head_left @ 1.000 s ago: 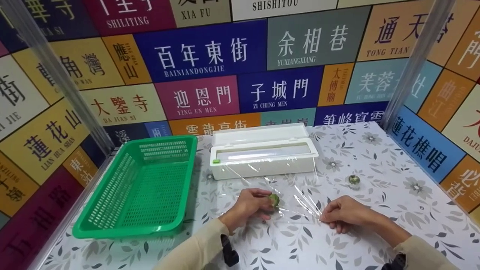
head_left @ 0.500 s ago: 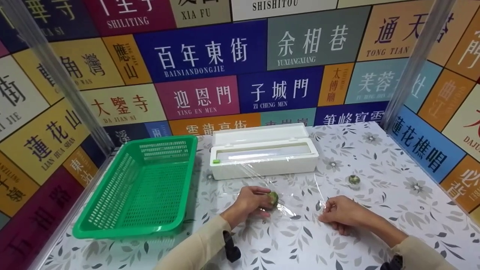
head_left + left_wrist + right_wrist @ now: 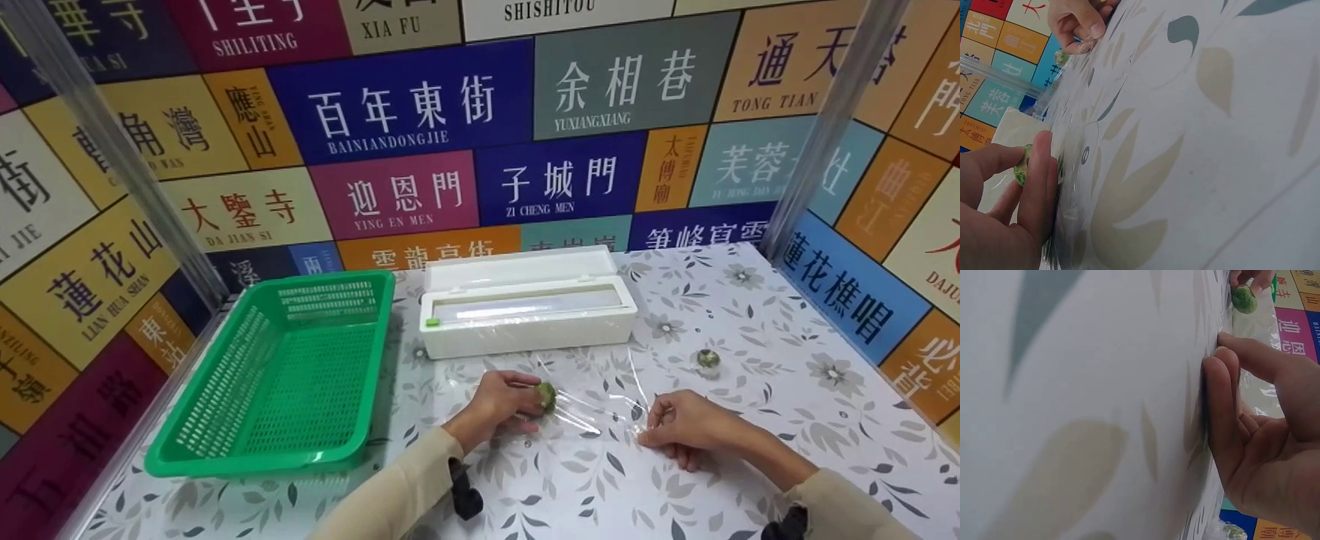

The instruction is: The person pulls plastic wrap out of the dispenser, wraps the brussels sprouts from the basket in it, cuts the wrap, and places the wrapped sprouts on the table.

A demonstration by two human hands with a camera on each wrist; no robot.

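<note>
My left hand grips a small green ball and holds it against a sheet of clear cling film that lies on the flowered table. In the left wrist view its fingers curl round the ball at the film's edge. My right hand pinches the film's near right corner low on the table. The right wrist view has its fingers pressed on the film, with the ball beyond them.
A white cling film dispenser box stands open behind the sheet. An empty green plastic basket sits to the left. A second small green ball, wrapped in film, lies to the right. Walls with coloured signs enclose the table.
The film has slackened and settled lower onto the table. My left hand has shifted the ball slightly away from me. My right hand has barely moved.
</note>
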